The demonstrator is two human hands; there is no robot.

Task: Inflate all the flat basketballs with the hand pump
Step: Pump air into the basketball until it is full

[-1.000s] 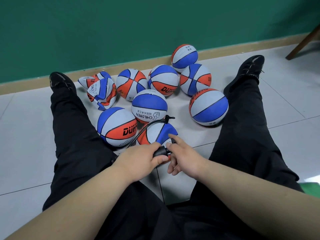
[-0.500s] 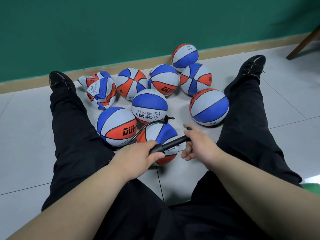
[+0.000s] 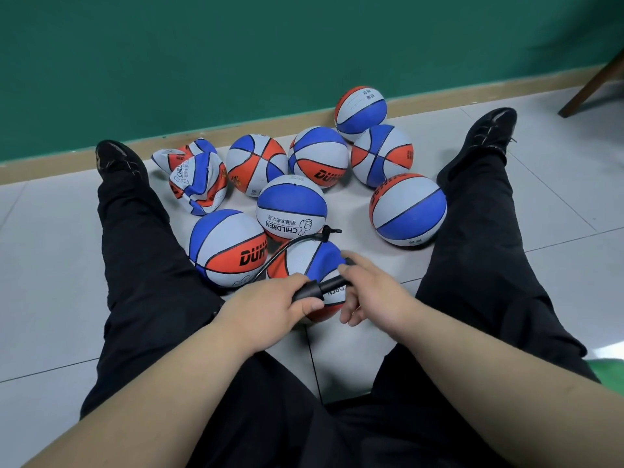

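I sit on the floor with legs spread, and several red, white and blue basketballs lie between them. My left hand (image 3: 270,307) grips the barrel of a black hand pump (image 3: 315,290). My right hand (image 3: 371,293) holds the pump's handle end, with a short stretch of rod showing between the hands. A black hose (image 3: 297,243) arcs from the pump to the top of the ball being pumped (image 3: 312,265), which lies just beyond my hands. Two crumpled flat balls (image 3: 199,179) lie at the far left by my left foot.
Round balls include one marked CHILDREN (image 3: 292,209), one at the left (image 3: 229,248) and one at the right (image 3: 408,209). A green wall with a tan skirting (image 3: 236,128) runs behind. A wooden chair leg (image 3: 594,86) stands at the far right.
My right hand pulled the handle out to the right, then pushed it back toward my left hand, so the exposed rod is shorter than half a second ago.
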